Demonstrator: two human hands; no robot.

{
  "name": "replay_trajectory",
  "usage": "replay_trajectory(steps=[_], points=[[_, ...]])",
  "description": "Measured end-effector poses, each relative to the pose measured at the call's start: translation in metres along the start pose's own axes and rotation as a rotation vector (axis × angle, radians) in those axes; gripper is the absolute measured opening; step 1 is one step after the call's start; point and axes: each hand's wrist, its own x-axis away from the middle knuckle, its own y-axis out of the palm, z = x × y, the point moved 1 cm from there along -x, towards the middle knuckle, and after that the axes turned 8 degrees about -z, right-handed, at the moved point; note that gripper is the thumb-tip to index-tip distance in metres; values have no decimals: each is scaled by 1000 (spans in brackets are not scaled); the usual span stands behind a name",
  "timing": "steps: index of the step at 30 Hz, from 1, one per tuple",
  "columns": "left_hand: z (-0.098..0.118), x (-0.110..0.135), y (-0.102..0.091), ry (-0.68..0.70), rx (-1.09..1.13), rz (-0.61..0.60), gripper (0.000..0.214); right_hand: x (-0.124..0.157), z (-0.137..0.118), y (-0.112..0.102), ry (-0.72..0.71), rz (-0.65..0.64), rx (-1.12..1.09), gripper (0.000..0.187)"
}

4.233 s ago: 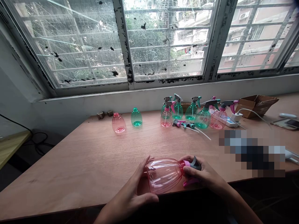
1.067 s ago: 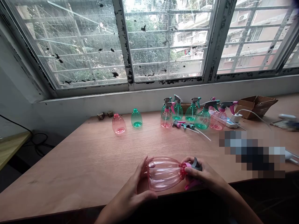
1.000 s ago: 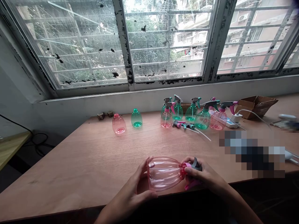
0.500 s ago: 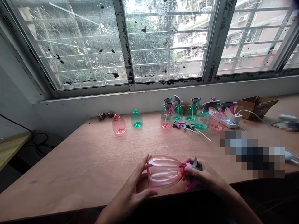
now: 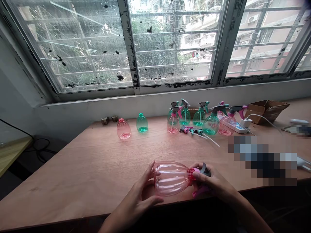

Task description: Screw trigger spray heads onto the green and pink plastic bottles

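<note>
At the near edge of the wooden table (image 5: pixel 80 174), a clear pink bottle (image 5: pixel 171 178) lay on its side between both hands. The left hand (image 5: pixel 138 202) cupped its base, fingers curled around it, while the right hand (image 5: pixel 211 184) gripped the pink-and-grey spray head (image 5: pixel 200 171) at its neck. Along the far edge stood capless pink (image 5: pixel 123 128) and green (image 5: pixel 142 123) bottles, left of a cluster of spray bottles (image 5: pixel 200 118).

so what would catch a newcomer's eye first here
The clear pink bottle held sideways at the near edge of the table, with the left hand cupping its base and the right hand gripping its spray head. Behind it, a cluster of green and pink spray bottles stands under the grimy window, with two capless bottles to their left.
</note>
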Motion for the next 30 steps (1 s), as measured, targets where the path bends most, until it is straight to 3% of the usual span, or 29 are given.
replay_trajectory(steps=[5,11,17,22,30], points=[[-3,1,-1,0,-17,-32,96,0,0,0,-23,43,23,35],[-3,3,-3,-50,1,-28,79,0,0,-2,-21,37,17,35],[-5,-1,-2,22,-25,-51,87,0,3,-4,-47,50,61,34],[-2,3,-1,-12,-32,-34,101,0,1,-1,4,38,37,38],[4,0,5,33,8,36,79,0,-1,2,2,14,24,36]])
